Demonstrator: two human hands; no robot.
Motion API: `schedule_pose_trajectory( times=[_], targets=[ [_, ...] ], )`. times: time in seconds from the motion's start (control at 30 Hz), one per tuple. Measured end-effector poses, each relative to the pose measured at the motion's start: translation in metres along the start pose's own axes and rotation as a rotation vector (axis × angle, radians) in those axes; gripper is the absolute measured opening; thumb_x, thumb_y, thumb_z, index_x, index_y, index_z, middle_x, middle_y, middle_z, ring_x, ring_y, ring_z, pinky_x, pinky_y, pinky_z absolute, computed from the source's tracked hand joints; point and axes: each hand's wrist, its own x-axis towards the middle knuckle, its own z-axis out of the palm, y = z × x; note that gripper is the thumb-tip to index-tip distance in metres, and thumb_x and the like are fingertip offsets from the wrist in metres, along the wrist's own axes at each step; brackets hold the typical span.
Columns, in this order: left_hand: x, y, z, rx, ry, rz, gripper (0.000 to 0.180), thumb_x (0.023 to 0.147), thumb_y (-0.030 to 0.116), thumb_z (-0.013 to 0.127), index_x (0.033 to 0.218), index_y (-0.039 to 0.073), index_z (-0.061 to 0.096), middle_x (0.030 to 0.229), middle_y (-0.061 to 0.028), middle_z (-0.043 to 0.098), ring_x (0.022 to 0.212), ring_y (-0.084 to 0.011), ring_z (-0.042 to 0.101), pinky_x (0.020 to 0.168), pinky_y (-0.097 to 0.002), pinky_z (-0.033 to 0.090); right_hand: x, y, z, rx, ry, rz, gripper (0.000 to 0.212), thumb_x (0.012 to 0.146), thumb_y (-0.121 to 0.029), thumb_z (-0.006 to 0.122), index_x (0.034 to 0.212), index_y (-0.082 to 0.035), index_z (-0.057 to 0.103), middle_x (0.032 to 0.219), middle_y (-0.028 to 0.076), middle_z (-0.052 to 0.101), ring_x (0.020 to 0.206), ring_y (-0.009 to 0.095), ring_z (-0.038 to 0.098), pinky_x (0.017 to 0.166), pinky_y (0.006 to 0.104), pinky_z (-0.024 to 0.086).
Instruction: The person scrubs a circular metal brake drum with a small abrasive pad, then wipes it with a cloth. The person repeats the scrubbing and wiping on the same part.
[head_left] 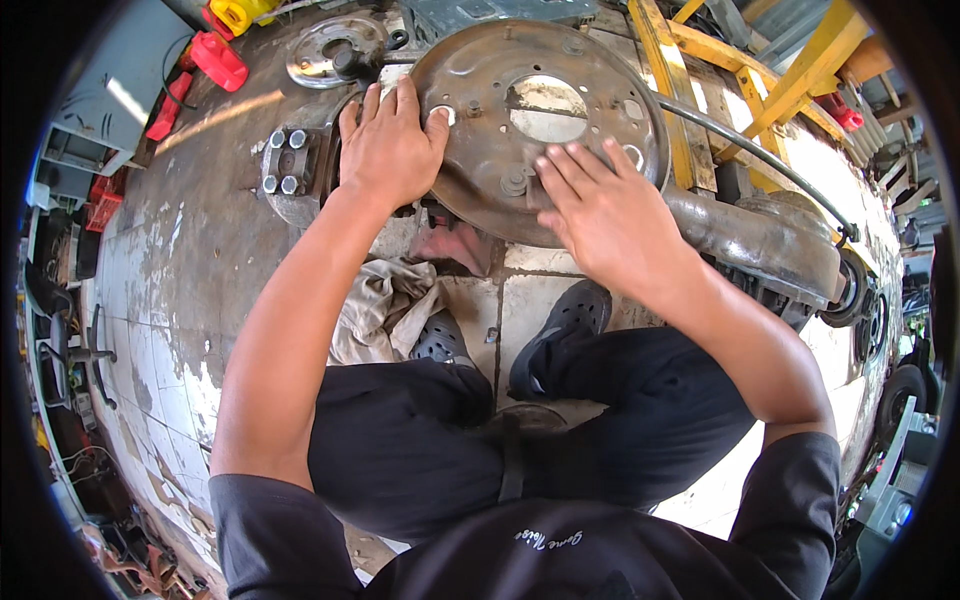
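A large rusty round brake backing plate (500,80) with several holes and a big centre opening stands in front of me on an axle. My left hand (388,145) lies flat on the plate's left rim, fingers spread, thumb at a small hole. My right hand (600,210) presses flat against the plate's lower right face, fingers apart. Neither hand holds a tool. The axle tube (760,235) runs off to the right behind my right forearm.
A wheel hub with studs (285,165) sits left of the plate, a shiny disc (335,50) behind it. A dirty rag (385,305) lies by my black shoes (560,325). Red tools (215,60) lie at the back left; a yellow stand (700,60) rises at the back right.
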Motion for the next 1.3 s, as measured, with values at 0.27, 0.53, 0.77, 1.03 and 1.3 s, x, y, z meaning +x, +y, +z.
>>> schedule_pose_trajectory(
  times=[0.27,0.53,0.77,1.03,1.3],
  targets=[
    [0.000,-0.001,0.002,0.001,0.019,0.002,0.071,0.103,0.049,0.032,0.150,-0.005,0.034,0.148,-0.0233,0.047,0.144,-0.0375,0.035,0.118,-0.0509,0.020,-0.002,0.020,0.001,0.088,-0.054,-0.079,0.058,0.100,-0.047,0.048,0.144,-0.010,0.050,0.149,0.010,0.050,0.138,0.028,0.045,0.116,0.0519,0.031],
    [-0.002,-0.001,0.004,-0.058,0.005,-0.010,0.071,0.101,0.046,0.033,0.150,-0.005,0.032,0.150,-0.0218,0.045,0.146,-0.0354,0.032,0.120,-0.0500,0.016,-0.001,0.015,-0.019,0.030,-0.213,-0.030,0.078,0.095,-0.069,0.037,0.150,-0.014,0.043,0.155,0.007,0.042,0.143,0.028,0.038,0.119,0.0548,0.024],
    [-0.001,-0.003,-0.001,-0.048,-0.034,-0.026,0.071,0.101,0.046,0.032,0.150,-0.005,0.032,0.151,-0.0217,0.044,0.146,-0.0359,0.031,0.120,-0.0492,0.017,0.004,0.014,-0.011,0.038,-0.150,-0.030,0.078,0.095,-0.069,0.037,0.149,-0.014,0.044,0.155,0.005,0.044,0.143,0.027,0.039,0.119,0.0574,0.023],
    [-0.001,-0.004,-0.001,-0.049,-0.024,-0.027,0.071,0.101,0.046,0.032,0.150,-0.006,0.033,0.151,-0.0221,0.044,0.146,-0.0362,0.032,0.120,-0.0501,0.017,0.003,0.011,-0.008,0.036,-0.111,-0.033,0.075,0.095,-0.067,0.040,0.148,-0.014,0.046,0.153,0.004,0.047,0.139,0.028,0.045,0.118,0.0595,0.022],
    [0.000,-0.001,-0.001,-0.052,-0.019,-0.020,0.071,0.102,0.047,0.032,0.150,-0.005,0.032,0.150,-0.0228,0.045,0.146,-0.0361,0.032,0.120,-0.0509,0.018,0.000,0.010,-0.008,0.053,-0.077,0.005,0.074,0.094,-0.065,0.046,0.146,-0.012,0.048,0.149,0.006,0.051,0.137,0.028,0.047,0.117,0.0602,0.023]
  ],
)
